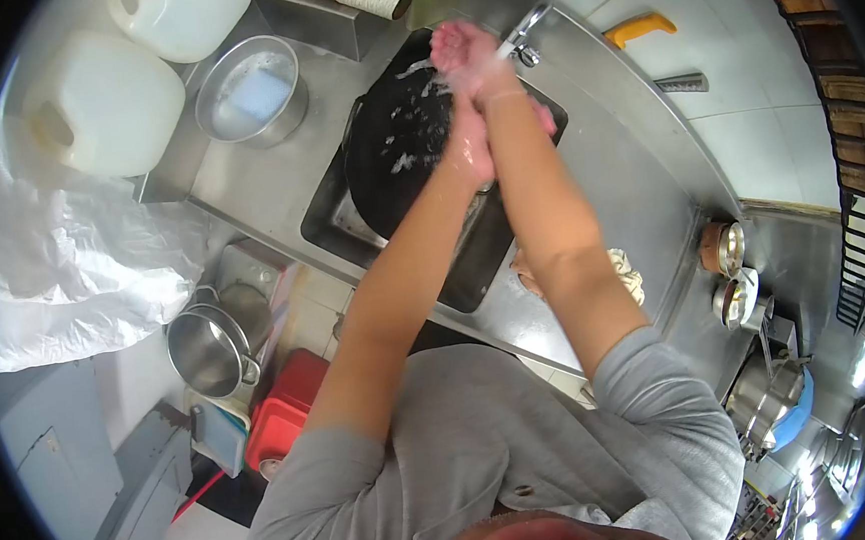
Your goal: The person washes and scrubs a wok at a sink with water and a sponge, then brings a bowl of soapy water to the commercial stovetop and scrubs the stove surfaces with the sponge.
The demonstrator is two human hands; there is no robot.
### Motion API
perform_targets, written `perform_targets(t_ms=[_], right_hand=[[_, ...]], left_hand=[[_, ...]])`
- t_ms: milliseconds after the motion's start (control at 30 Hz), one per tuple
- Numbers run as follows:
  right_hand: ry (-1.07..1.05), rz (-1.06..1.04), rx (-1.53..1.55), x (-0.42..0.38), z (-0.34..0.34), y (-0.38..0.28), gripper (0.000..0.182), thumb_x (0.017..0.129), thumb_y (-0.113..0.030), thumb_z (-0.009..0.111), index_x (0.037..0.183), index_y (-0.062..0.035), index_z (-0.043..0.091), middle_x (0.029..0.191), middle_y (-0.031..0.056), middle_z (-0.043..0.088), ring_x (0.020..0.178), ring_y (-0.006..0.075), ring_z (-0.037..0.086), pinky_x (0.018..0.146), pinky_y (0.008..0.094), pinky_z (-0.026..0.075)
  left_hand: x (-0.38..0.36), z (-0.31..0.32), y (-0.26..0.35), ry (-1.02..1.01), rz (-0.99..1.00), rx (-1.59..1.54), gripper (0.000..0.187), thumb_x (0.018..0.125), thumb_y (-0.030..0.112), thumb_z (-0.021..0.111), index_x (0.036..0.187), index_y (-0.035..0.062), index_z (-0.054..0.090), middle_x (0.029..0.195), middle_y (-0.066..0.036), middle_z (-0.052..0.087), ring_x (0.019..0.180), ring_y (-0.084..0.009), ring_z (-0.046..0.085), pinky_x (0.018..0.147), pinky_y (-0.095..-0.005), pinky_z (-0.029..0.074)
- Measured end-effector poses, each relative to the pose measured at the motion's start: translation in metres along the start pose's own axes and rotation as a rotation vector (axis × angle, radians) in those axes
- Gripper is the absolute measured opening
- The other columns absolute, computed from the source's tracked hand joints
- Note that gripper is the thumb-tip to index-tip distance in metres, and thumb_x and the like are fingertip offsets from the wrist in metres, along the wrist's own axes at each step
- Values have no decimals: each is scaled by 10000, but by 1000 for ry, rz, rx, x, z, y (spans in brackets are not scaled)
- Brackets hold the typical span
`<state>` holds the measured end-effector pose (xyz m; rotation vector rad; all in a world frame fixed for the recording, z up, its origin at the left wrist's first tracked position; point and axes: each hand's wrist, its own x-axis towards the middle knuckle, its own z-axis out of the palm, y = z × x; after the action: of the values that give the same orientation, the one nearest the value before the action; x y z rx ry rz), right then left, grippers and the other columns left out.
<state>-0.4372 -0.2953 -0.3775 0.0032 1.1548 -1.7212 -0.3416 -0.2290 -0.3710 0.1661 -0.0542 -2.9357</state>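
Note:
Under the running tap (532,24), my right hand (465,51) is held palm up with its fingers loosely apart and nothing in it. Water splashes over its wrist. My left hand (470,147) is wrapped round the right forearm just below the wrist, and its fingertips show on the far side. Both hands look wet. Below them, a large round black pan (385,168), wet with patches of water, fills much of the sink (321,218). The forearms partly hide the pan and sink.
Left of the sink stands a metal pot (287,120) with a light-blue sponge (260,93) in suds. White plastic jugs (110,102) stand beyond it. A crumpled cloth (625,275) lies right of the sink. A yellow-handled tool (640,28) is on the tiled wall. Steel pots (207,351) sit low left.

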Motion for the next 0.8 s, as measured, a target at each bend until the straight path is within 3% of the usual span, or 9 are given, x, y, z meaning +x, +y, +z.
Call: perform_targets(t_ms=[33,100,133,200,233,333,500,667,800], right_hand=[[47,0,-285,8,3,-1,211,949,-208,592,907,-3,623,828,128,658,715,253,613,621,340,516],[-249,-268,-1562,31,-27,5,291,918,-197,624,687,-21,645,697,101,656,524,189,596,439,308,457],[-243,32,-1343,9,-28,1,281,916,-241,648,762,-8,669,707,105,671,535,165,612,443,293,472],[-315,278,-940,-27,-42,-3,252,913,-243,673,916,9,671,836,124,714,664,165,672,550,287,551],[-293,237,-840,-41,-48,-3,271,905,-235,686,997,19,665,850,133,717,687,174,686,568,283,561],[-328,184,-550,-55,-64,-12,267,924,-194,653,1068,31,656,935,157,715,773,188,699,644,286,573],[-309,-10,-764,-59,-53,-17,208,925,-147,627,1056,10,667,948,139,713,763,183,683,660,282,557],[514,-1147,-1566,13,-109,-44,222,837,-199,695,1016,-71,665,876,159,684,842,312,655,780,405,508],[257,-777,-1523,40,-141,-50,167,859,-179,684,955,-70,602,868,153,667,781,277,648,734,387,506]], left_hand=[[-8,0,-17,167,-58,-34,762,916,704,429,1060,-26,592,901,-178,674,848,-316,690,797,-455,566],[-54,11,-21,247,-252,483,606,909,556,591,1074,-26,623,944,-184,680,867,-296,693,771,-421,567],[-77,6,-5,205,-235,885,442,964,418,576,1022,-14,646,892,-147,695,785,-268,704,738,-384,576],[-120,10,57,169,201,1946,223,944,227,622,1018,23,671,869,-101,710,781,-197,702,732,-331,556],[-138,14,94,338,471,2168,180,899,208,596,989,82,689,903,-157,690,873,-337,672,782,-435,523],[-186,14,227,952,529,2297,286,847,238,686,1079,75,652,944,-172,694,892,-332,671,787,-438,523],[-190,-44,294,949,154,2760,528,792,223,715,1284,80,586,1181,-207,633,1117,-353,614,934,-440,505],[-170,-61,312,918,-59,2691,421,814,228,678,1201,72,625,1107,-225,655,1054,-417,617,921,-451,490],[-173,-39,323,1003,-104,2665,369,894,233,601,1218,59,634,1015,-202,692,976,-332,674,901,-426,519]])
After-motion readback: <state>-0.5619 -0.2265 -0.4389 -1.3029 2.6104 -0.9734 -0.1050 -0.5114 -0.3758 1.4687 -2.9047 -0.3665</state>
